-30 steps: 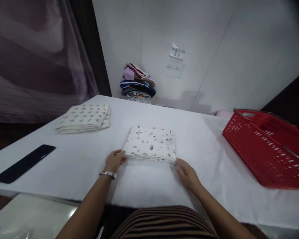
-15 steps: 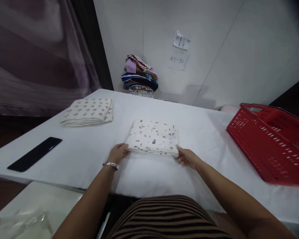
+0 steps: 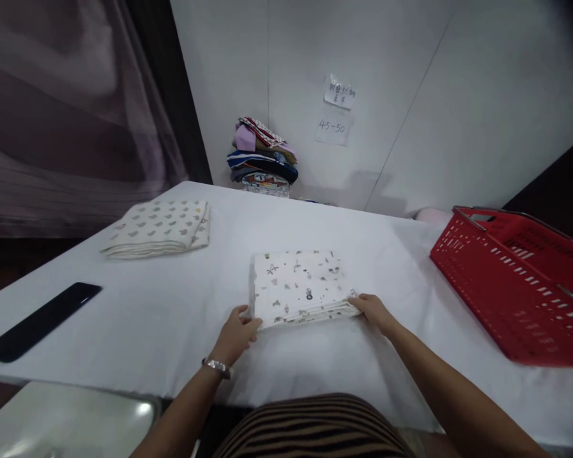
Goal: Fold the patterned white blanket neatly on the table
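In front of me a folded white cloth [image 3: 300, 283] with small printed figures rests on the white-covered table [image 3: 210, 280]. Its near edge shows several layers. My left hand [image 3: 236, 332] pinches the near left corner between thumb and fingers; a silver bracelet circles that wrist. At the near right corner, my right hand [image 3: 371, 310] grips the cloth's layered edge. The cloth lies slightly turned, its right near corner farther from me than its left. Farther left lies a second folded cloth [image 3: 160, 228], cream with a repeated grey-green print, apart from both hands.
A red plastic basket [image 3: 516, 292] with metal handles stands on the right. A black flat slab [image 3: 41, 321] lies near the left edge. Behind the table is a stack of folded fabrics [image 3: 263, 159] by the wall, which bears two paper notes [image 3: 337, 108].
The patterned cloth has turned slightly and shifted toward me, its left near corner drawn closer. Both hands still hold its near corners. The camera view has tilted a little.
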### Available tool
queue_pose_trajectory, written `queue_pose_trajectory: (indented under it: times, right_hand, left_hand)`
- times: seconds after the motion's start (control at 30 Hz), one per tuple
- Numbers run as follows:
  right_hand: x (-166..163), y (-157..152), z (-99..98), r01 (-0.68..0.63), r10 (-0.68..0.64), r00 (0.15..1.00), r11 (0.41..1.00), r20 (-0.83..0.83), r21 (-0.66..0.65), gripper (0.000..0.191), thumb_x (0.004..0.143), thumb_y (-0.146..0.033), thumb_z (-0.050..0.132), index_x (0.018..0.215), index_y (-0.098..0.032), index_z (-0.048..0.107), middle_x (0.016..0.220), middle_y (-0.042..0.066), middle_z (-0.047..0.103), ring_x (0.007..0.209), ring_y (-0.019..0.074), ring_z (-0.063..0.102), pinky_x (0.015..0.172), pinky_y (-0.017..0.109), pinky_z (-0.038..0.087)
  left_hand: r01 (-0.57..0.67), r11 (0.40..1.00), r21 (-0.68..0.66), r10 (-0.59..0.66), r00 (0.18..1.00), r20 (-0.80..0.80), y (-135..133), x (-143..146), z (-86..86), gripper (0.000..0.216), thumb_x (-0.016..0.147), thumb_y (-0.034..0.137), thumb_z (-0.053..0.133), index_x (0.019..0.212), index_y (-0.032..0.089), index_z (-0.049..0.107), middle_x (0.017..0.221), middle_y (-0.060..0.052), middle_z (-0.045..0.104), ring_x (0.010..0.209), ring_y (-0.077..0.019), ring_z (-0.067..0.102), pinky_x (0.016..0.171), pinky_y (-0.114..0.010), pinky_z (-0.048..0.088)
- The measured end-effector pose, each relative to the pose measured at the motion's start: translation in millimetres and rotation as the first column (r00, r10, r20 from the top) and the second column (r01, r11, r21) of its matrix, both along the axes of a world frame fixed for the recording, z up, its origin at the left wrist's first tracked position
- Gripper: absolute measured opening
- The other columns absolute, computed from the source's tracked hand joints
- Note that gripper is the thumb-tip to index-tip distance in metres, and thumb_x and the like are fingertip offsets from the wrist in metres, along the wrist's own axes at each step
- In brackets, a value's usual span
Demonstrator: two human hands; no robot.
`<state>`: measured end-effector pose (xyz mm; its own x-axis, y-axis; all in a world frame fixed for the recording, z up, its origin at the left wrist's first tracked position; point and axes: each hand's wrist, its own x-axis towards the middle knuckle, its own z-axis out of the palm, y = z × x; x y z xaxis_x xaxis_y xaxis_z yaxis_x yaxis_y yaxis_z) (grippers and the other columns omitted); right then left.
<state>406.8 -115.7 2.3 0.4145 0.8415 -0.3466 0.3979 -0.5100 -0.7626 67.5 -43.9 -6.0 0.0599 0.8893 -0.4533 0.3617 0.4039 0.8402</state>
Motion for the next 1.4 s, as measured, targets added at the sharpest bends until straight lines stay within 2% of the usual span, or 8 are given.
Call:
queue_pose_trajectory:
  times: [0.2,0.3,0.43,0.57,0.67,0.9,1.1,1.4]
  right_hand:
    - [9.3,-3.9,-0.7,-0.151,0.187,0.910,0.981,0.370,-0.123,0.043,0.076,-0.056,0.051,0.061,-0.016,0.059,0.058,0.003,0.058,0.058,0.0161,0.054,0.054,0.026,0.036]
    - [-1.5,2.7,12.5,-0.239,0.163,0.758,0.970,0.631,0.037,0.040,0.081,-0.050,0.049,0.095,-0.015,0.064,0.094,0.012,0.065,0.088,0.0245,0.060,0.074,0.033,0.044]
    - [-46.3,14.8,19.9,-0.563,0.238,0.663,0.784,0.710,0.262,0.048,0.090,-0.043,0.039,0.131,-0.018,0.045,0.137,0.011,0.044,0.126,0.0238,0.039,0.102,0.040,0.033]
    - [-88.4,13.5,-3.9,-0.799,0.458,0.439,0.593,0.773,0.102,0.059,0.086,-0.045,0.049,0.138,-0.022,0.035,0.146,0.011,0.031,0.136,0.0275,0.022,0.107,0.052,0.021]
    - [-96.4,7.1,-23.8,-0.825,0.466,0.360,0.564,0.808,0.042,0.063,0.084,-0.043,0.054,0.139,-0.020,0.034,0.146,0.013,0.030,0.135,0.0293,0.022,0.107,0.054,0.018]
    - [-94.0,5.6,-28.8,-0.817,0.436,0.353,0.574,0.828,0.047,0.064,0.082,-0.042,0.057,0.138,-0.019,0.035,0.145,0.014,0.031,0.135,0.0302,0.022,0.106,0.055,0.019]
    - [-95.5,7.4,-29.4,-0.813,0.429,0.359,0.580,0.829,0.052,0.067,0.081,-0.041,0.059,0.140,-0.020,0.033,0.145,0.015,0.031,0.135,0.0307,0.023,0.105,0.056,0.021]
    - [-99.4,8.1,-14.4,-0.798,0.533,0.426,0.602,0.731,0.026,0.064,0.086,-0.047,0.049,0.142,-0.024,0.028,0.147,0.011,0.027,0.137,0.0285,0.020,0.107,0.054,0.017]
  left_hand:
    - [0.066,0.986,0.153,-0.044,0.989,-0.144,-6.8,-4.2,0.1,0.072,0.064,0.037,0.065,0.127,0.012,0.040,0.075,-0.003,0.066,0.055,-0.0167,0.059,0.057,-0.028,0.043]
    - [0.062,0.984,0.165,-0.037,0.988,-0.148,-6.9,-3.7,0.0,0.074,0.064,0.038,0.064,0.128,0.011,0.040,0.074,-0.003,0.066,0.060,-0.0187,0.060,0.059,-0.029,0.043]
    - [0.074,0.984,0.163,-0.050,0.987,-0.152,-7.9,-2.3,0.9,0.072,0.065,0.037,0.062,0.129,0.011,0.039,0.074,-0.002,0.065,0.061,-0.0186,0.060,0.061,-0.029,0.042]
    - [0.056,0.985,0.165,-0.032,0.989,-0.145,-11.2,-2.2,2.8,0.071,0.065,0.036,0.063,0.128,0.011,0.040,0.072,-0.001,0.064,0.061,-0.0182,0.060,0.062,-0.028,0.042]
    - [0.038,0.981,0.192,-0.010,0.990,-0.142,-15.0,-3.7,2.1,0.070,0.065,0.036,0.063,0.127,0.012,0.041,0.075,-0.002,0.066,0.068,-0.0200,0.062,0.066,-0.030,0.042]
    - [0.244,0.912,0.329,-0.088,0.901,-0.425,-16.4,3.2,19.2,0.060,0.072,0.030,0.054,0.128,0.013,0.040,0.112,-0.012,0.060,0.096,-0.0251,0.060,0.081,-0.036,0.044]
    - [0.609,0.528,0.593,-0.087,0.733,-0.675,-2.4,59.7,35.1,0.046,0.081,0.032,0.047,0.124,0.017,0.047,0.143,-0.011,0.037,0.133,-0.0265,0.028,0.109,-0.046,0.020]
    - [0.725,0.569,0.388,-0.166,0.563,-0.809,21.3,64.3,-11.6,0.060,0.086,0.051,0.036,0.135,0.016,0.041,0.148,-0.011,0.027,0.138,-0.0270,0.014,0.111,-0.049,0.006]
